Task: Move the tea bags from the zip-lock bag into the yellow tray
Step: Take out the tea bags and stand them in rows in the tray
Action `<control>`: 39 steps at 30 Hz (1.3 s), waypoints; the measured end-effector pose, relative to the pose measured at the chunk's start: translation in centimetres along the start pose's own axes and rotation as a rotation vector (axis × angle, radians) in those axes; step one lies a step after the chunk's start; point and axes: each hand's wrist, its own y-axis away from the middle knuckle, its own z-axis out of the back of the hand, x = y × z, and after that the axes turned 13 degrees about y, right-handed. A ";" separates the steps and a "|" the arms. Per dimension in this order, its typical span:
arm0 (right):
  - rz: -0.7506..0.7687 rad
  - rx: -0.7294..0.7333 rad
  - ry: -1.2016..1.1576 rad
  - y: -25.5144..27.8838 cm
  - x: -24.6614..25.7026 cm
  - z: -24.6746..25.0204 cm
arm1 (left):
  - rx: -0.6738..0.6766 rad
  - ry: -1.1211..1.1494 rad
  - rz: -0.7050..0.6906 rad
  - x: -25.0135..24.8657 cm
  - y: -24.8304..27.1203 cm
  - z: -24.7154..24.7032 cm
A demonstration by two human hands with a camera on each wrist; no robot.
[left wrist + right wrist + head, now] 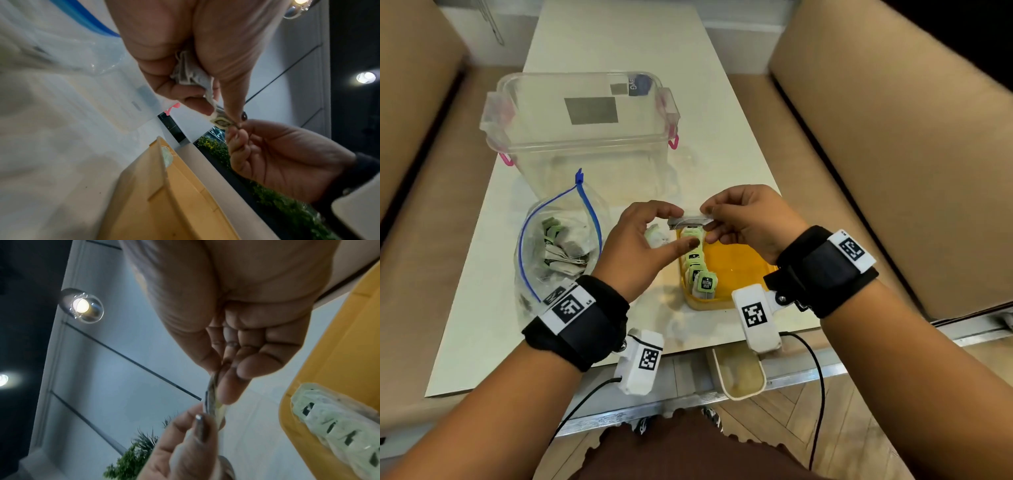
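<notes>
A flat tea bag (688,221) hangs over the far left corner of the yellow tray (739,270). My left hand (681,226) pinches its left end between thumb and forefinger. My right hand (709,222) pinches its right end. In the left wrist view the left hand (222,113) also keeps a crumpled tea bag (189,73) in its palm. The right wrist view shows the pinched tea bag (213,402) edge-on. Several tea bags (698,270) stand in a row along the tray's left wall. The open zip-lock bag (558,246), left of the hands, holds several more.
A clear plastic box (582,126) with pink latches stands behind the zip-lock bag on the white table (619,51). A small beige tray (739,373) sits below the table's near edge. Tan cushions flank the table. Two black cables hang from the wrist cameras.
</notes>
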 end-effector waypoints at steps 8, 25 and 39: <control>0.078 0.100 0.165 0.3 0.5 1.1 | 0.032 0.025 0.041 -0.3 -0.6 -0.8; 0.266 0.011 0.362 -1.2 -0.8 2.5 | 0.031 0.150 0.082 0.0 -1.3 -0.8; 0.295 -0.101 0.750 -2.7 -0.8 3.1 | -0.015 0.058 0.130 1.4 -1.4 -0.9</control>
